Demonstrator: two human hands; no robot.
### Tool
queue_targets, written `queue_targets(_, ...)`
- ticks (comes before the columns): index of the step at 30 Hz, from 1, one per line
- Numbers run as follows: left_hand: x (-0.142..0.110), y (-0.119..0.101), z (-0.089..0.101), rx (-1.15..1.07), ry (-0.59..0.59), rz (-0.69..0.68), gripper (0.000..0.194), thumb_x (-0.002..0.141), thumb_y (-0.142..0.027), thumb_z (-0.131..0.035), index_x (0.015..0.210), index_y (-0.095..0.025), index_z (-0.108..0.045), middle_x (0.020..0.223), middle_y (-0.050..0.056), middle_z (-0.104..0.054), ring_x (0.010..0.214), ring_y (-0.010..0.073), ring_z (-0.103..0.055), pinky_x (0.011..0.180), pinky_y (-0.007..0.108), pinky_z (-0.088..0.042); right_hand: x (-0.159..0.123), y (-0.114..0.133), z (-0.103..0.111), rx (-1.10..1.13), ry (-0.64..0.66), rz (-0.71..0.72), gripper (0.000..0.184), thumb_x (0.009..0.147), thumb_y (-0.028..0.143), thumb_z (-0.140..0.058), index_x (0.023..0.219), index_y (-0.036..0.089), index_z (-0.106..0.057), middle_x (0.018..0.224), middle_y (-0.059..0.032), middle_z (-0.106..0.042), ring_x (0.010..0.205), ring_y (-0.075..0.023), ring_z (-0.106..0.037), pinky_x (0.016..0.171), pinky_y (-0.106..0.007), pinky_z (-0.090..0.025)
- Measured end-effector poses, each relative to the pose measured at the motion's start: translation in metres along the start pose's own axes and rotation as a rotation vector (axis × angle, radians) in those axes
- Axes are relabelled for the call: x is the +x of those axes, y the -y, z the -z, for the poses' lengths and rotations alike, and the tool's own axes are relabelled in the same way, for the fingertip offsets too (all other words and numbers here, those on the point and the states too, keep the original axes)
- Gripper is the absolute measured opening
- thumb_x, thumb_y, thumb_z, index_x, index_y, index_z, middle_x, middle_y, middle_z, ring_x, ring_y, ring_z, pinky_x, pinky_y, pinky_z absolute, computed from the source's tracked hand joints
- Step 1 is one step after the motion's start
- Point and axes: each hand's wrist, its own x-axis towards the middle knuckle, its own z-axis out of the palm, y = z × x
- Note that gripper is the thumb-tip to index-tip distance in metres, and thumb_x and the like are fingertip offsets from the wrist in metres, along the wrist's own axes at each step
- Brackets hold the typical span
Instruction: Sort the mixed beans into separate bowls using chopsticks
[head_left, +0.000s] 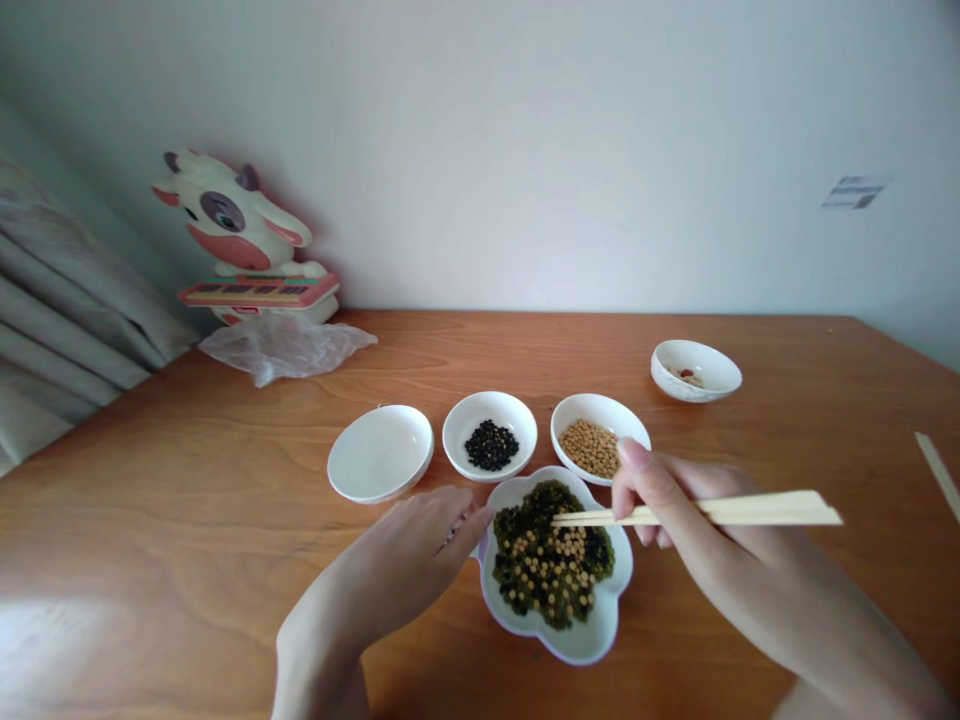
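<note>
My right hand is closed around a pair of pale wooden chopsticks, whose tips reach into a mix of small green, black and yellow beans. That mix lies in a white flower-shaped bowl with a lilac rim. At the bowl's upper left edge, my left hand grips the rim with thumb and fingers; part of the grip is hidden. Just beyond stand a white dish with black beans and a white dish with yellow soybeans, close to my right thumb.
An empty white dish stands on the left of the wooden table. At the back right is a white bowl with a few pieces inside. A clear plastic bag lies before a cow toy keyboard. A pale strip lies far right.
</note>
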Motion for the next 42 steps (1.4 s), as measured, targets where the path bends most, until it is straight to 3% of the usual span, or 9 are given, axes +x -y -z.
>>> queue_targets(2, -0.006, -0.004, -0.007, 0.028, 0.087, 0.017, 0.037, 0.11, -0.012, -0.033, 0.115, -0.02, -0.069, 0.101, 0.007, -0.073, 0.084, 0.0215, -0.07, 0.07, 0.031, -0.056, 0.004, -0.003, 0.0, -0.008, -0.016, -0.011, 0.058, 0.103, 0.072, -0.04, 0.08, 0.026, -0.066, 0.07, 0.0012, -0.063, 0.071, -0.0166, -0.062, 0.067, -0.029, -0.045)
queue_targets(5, -0.013, -0.01, -0.013, 0.053, 0.074, 0.073, 0.041, 0.109, -0.009, -0.031, 0.121, -0.023, -0.068, 0.099, 0.007, -0.071, 0.083, 0.0251, -0.07, 0.069, 0.035, -0.055, 0.007, -0.006, -0.002, -0.041, -0.035, -0.055, 0.057, 0.102, 0.073, -0.041, 0.08, 0.027, -0.066, 0.071, 0.0014, -0.063, 0.072, -0.0168, -0.063, 0.068, -0.029, -0.046)
queue_targets(9, -0.015, -0.014, -0.014, -0.028, 0.045, 0.147, 0.046, 0.112, -0.018, -0.024, 0.115, -0.023, -0.069, 0.097, 0.008, -0.071, 0.077, 0.0257, -0.068, 0.068, 0.038, -0.055, 0.007, -0.009, -0.003, -0.059, -0.127, -0.092, 0.055, 0.098, 0.077, -0.045, 0.083, 0.029, -0.067, 0.076, 0.0017, -0.068, 0.079, -0.0188, -0.066, 0.076, -0.03, -0.049)
queue_targets(16, -0.016, -0.014, -0.023, -0.076, 0.091, 0.226, 0.036, 0.113, -0.02, -0.033, 0.115, -0.025, -0.069, 0.1, 0.006, -0.07, 0.088, 0.0265, -0.068, 0.078, 0.04, -0.055, 0.004, -0.016, 0.003, -0.129, -0.214, -0.106, 0.055, 0.098, 0.078, -0.044, 0.083, 0.03, -0.068, 0.08, 0.0012, -0.07, 0.085, -0.022, -0.066, 0.084, -0.034, -0.046)
queue_targets(22, -0.009, -0.014, -0.017, -0.313, 0.136, 0.384, 0.049, 0.116, -0.037, -0.024, 0.098, -0.021, -0.067, 0.094, 0.006, -0.07, 0.083, 0.022, -0.067, 0.079, 0.038, -0.053, -0.003, -0.014, 0.005, -0.133, -0.236, -0.073, 0.056, 0.101, 0.074, -0.041, 0.081, 0.03, -0.069, 0.083, 0.0004, -0.072, 0.086, -0.023, -0.067, 0.081, -0.034, -0.046)
queue_targets(30, -0.005, -0.015, -0.01, -0.301, 0.143, 0.387, 0.055, 0.117, -0.036, -0.018, 0.103, -0.02, -0.068, 0.098, 0.006, -0.072, 0.086, 0.0213, -0.067, 0.084, 0.038, -0.053, -0.005, -0.019, 0.01, -0.056, -0.185, -0.063, 0.061, 0.102, 0.075, -0.037, 0.081, 0.028, -0.07, 0.08, -0.0025, -0.072, 0.082, -0.0235, -0.068, 0.073, -0.033, -0.048)
queue_targets(36, -0.006, -0.005, -0.012, -0.156, 0.166, 0.185, 0.053, 0.117, -0.034, -0.018, 0.117, -0.017, -0.068, 0.105, 0.009, -0.071, 0.091, 0.0216, -0.067, 0.079, 0.034, -0.052, 0.002, -0.023, 0.017, 0.029, -0.125, -0.018, 0.061, 0.104, 0.072, -0.036, 0.079, 0.026, -0.066, 0.073, -0.001, -0.065, 0.078, -0.0205, -0.064, 0.074, -0.031, -0.045)
queue_targets(40, -0.002, -0.007, -0.007, -0.275, 0.122, 0.302, 0.055, 0.117, -0.043, -0.021, 0.099, -0.017, -0.066, 0.089, 0.005, -0.07, 0.082, 0.0174, -0.067, 0.08, 0.031, -0.051, 0.001, -0.017, 0.019, 0.072, -0.084, 0.027, 0.06, 0.105, 0.07, -0.037, 0.078, 0.024, -0.064, 0.073, -0.0006, -0.063, 0.075, -0.0184, -0.061, 0.07, -0.03, -0.044)
queue_targets(42, 0.0, -0.007, 0.002, -0.271, 0.118, 0.266, 0.057, 0.117, -0.045, -0.02, 0.099, -0.017, -0.067, 0.093, 0.006, -0.072, 0.083, 0.0178, -0.068, 0.078, 0.031, -0.051, -0.001, -0.013, 0.019, 0.078, -0.08, 0.059, 0.059, 0.105, 0.069, -0.038, 0.078, 0.023, -0.064, 0.072, -0.0003, -0.062, 0.074, -0.0178, -0.06, 0.068, -0.029, -0.043)
